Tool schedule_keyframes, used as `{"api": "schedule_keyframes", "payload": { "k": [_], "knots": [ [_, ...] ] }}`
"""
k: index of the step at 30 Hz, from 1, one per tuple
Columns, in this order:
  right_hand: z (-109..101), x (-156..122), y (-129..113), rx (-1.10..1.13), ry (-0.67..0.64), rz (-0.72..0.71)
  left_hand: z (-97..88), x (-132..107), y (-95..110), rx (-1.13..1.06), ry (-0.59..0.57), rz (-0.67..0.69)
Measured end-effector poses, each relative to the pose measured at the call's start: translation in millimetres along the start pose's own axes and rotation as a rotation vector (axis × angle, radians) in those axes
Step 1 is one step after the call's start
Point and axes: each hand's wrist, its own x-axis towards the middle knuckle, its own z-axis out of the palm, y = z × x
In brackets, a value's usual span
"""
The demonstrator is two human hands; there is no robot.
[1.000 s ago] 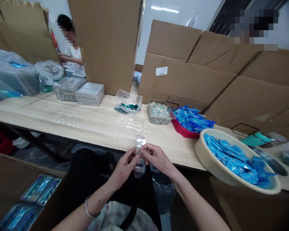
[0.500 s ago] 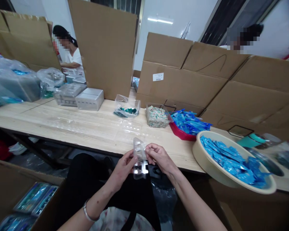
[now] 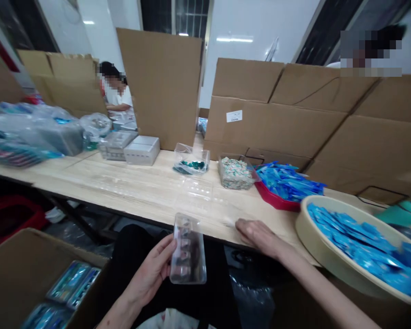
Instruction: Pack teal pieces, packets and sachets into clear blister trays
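My left hand [image 3: 152, 269] grips a clear plastic blister tray [image 3: 188, 249] by its left edge. The tray has a column of moulded pockets along one side and is held tilted up over my lap. Over the front of the table, my right hand [image 3: 256, 235] is closed, with its fingers curled together. A faint, blurred clear patch shows beside its fingertips, and I cannot make out whether the hand holds anything. On the table beyond the hands lies a hardly visible clear plastic piece [image 3: 200, 188].
A cream basin [image 3: 304, 228] of blue packets stands right, beside a red tray [image 3: 270, 195] of blue pieces. Behind are a tub of small flat pieces [image 3: 236, 172], a bag of green pieces [image 3: 192, 165] and cardboard panels [image 3: 160, 87]. An open carton [image 3: 30, 246] holds packages, lower left.
My right hand has left the tray and moved right to the table's front. The left hand keeps the tray, now turned with its broad face showing. The view has shifted.
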Motion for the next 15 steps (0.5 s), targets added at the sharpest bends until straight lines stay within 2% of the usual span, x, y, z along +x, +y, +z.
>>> {"api": "schedule_keyframes", "payload": {
  "k": [3, 6, 9, 12, 15],
  "knots": [
    [36, 13, -9, -0.089, 0.053, -0.023, -8.6, -11, 8, -0.022, 0.026, 0.022],
    [59, 21, -8, -0.094, 0.240, -0.057, -20.7, -18, 25, -0.042, 0.040, 0.084],
    [77, 24, 5, -0.075, 0.469, -0.079, -38.1, -13, 52, -0.017, 0.127, 0.214],
    [93, 25, 22, -0.014, 0.590, -0.043, -59.8, 15, 96, 0.078, 0.245, 0.392],
    [102, 24, 35, 0.079, 0.613, 0.008, -77.6, 63, 159, 0.277, 0.349, 0.502]
  ]
}}
